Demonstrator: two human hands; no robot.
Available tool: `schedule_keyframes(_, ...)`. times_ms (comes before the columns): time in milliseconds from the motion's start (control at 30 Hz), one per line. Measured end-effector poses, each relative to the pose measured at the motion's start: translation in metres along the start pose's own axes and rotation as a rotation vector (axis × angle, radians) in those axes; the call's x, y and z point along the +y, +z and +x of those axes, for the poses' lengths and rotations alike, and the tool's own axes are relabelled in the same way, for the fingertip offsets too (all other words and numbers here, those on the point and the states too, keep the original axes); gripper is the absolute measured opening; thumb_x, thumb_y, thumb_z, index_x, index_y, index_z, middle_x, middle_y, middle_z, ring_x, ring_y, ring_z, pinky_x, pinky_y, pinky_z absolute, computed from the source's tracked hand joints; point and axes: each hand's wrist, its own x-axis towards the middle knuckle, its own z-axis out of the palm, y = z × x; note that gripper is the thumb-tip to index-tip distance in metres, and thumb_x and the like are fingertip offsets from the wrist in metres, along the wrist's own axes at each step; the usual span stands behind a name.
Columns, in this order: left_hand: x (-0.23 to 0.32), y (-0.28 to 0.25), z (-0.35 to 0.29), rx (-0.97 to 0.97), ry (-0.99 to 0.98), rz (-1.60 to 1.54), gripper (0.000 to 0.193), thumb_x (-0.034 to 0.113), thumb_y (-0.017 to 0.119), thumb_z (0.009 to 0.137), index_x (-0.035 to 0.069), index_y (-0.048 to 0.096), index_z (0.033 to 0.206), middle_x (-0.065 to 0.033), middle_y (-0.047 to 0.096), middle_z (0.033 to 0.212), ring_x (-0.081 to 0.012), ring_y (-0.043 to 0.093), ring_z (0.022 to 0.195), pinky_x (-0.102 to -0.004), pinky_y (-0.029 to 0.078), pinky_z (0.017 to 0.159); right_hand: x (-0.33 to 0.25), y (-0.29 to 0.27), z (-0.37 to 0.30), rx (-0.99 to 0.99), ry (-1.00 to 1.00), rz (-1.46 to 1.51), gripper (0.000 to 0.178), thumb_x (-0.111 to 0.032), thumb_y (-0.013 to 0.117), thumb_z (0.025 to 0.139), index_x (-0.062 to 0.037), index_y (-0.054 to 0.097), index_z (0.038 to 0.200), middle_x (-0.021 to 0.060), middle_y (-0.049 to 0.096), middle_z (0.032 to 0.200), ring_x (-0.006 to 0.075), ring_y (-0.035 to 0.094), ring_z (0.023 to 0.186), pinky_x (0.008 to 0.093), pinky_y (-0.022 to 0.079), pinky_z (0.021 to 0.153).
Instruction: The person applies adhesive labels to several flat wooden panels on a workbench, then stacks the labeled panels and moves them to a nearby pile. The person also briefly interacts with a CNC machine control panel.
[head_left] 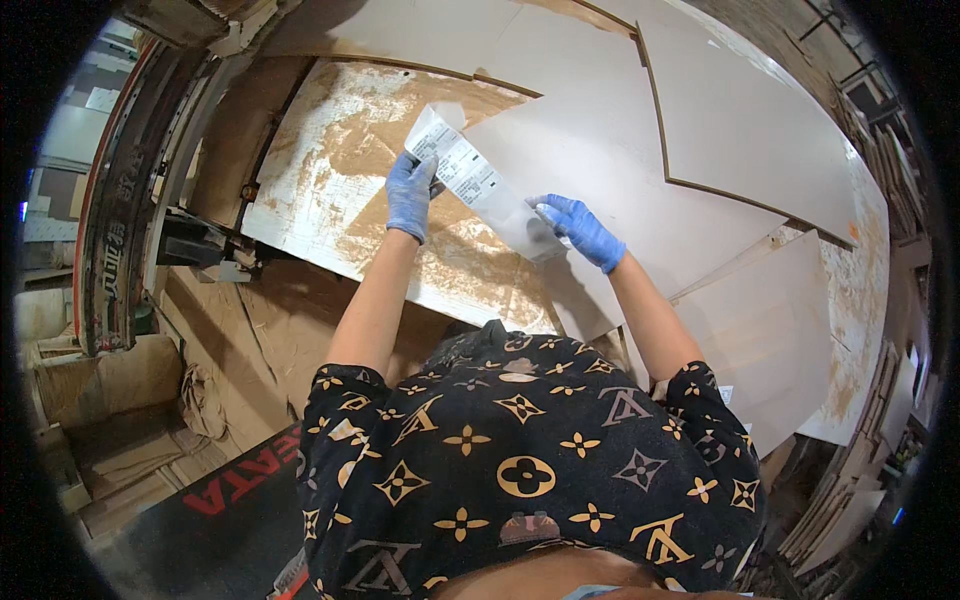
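Note:
A long strip of white printed labels (468,172) runs slantwise between my hands, its lower right part bare and glossy. My left hand (408,198), in a blue glove, grips the strip's left edge with the thumb on top and the fingers partly behind it. At the lower right part of the strip, my right hand (585,232), also in a blue glove, is closed with its fingertips at the edge. A dark shape shows through the backing there. Beneath lies a white worktable (330,150) smeared with brown dust.
Large pale grey boards (750,120) lie overlapping across the table's middle and right, with another board (750,320) at the near right. A dark machine beam (115,200) stands at the left. Stacked board strips (840,510) lean beyond the right edge.

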Motion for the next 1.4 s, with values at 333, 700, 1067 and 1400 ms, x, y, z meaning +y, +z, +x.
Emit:
schedule_keyframes(333, 0.003, -0.041, 0.02, 0.061, -0.069, -0.054, 0.019, 0.009, 0.057, 0.082, 0.007, 0.058, 0.101, -0.0001, 0.061, 0.084, -0.0062, 0.057, 0.066, -0.0203, 0.048, 0.052, -0.049, 0.053, 0.107, -0.002, -0.156, 0.003, 0.036, -0.015, 0.054, 0.087, -0.0005, 0.05, 0.119, 0.012, 0.059, 0.109, 0.0171, 0.056, 0.097, 0.0287, 0.045, 0.086)
schedule_keyframes(700, -0.004, -0.092, 0.092, -0.058, -0.187, -0.016, 0.026, 0.021, 0.054, 0.085, 0.009, 0.055, 0.108, 0.0, 0.061, 0.087, -0.0082, 0.059, 0.07, -0.0219, 0.049, 0.058, -0.048, 0.092, 0.219, -0.052, -0.191, -0.068, 0.034, -0.007, 0.058, 0.079, -0.0062, 0.058, 0.113, 0.0092, 0.063, 0.104, 0.0147, 0.058, 0.093, 0.0274, 0.046, 0.084)
schedule_keyframes(1067, -0.053, -0.105, 0.186, -0.118, -0.271, -0.213, 0.032, 0.03, 0.052, 0.085, 0.007, 0.054, 0.108, -0.0048, 0.063, 0.087, -0.0155, 0.062, 0.073, -0.0267, 0.052, 0.057, -0.033, 0.085, 0.303, -0.017, -0.121, -0.355, 0.018, -0.011, 0.064, 0.076, -0.0081, 0.064, 0.095, 0.0099, 0.066, 0.09, 0.0186, 0.063, 0.083, 0.0286, 0.05, 0.075)
schedule_keyframes(1400, -0.081, -0.114, 0.243, 0.172, -0.185, -0.342, 0.035, 0.032, 0.06, 0.083, 0.002, 0.056, 0.101, -0.0044, 0.056, 0.094, -0.0121, 0.052, 0.083, -0.026, 0.044, 0.073, -0.008, 0.025, 0.447, 0.328, -0.101, 0.039, 0.016, -0.021, 0.061, 0.08, -0.0056, 0.06, 0.085, 0.0067, 0.063, 0.083, 0.0192, 0.06, 0.08, 0.0296, 0.046, 0.077)
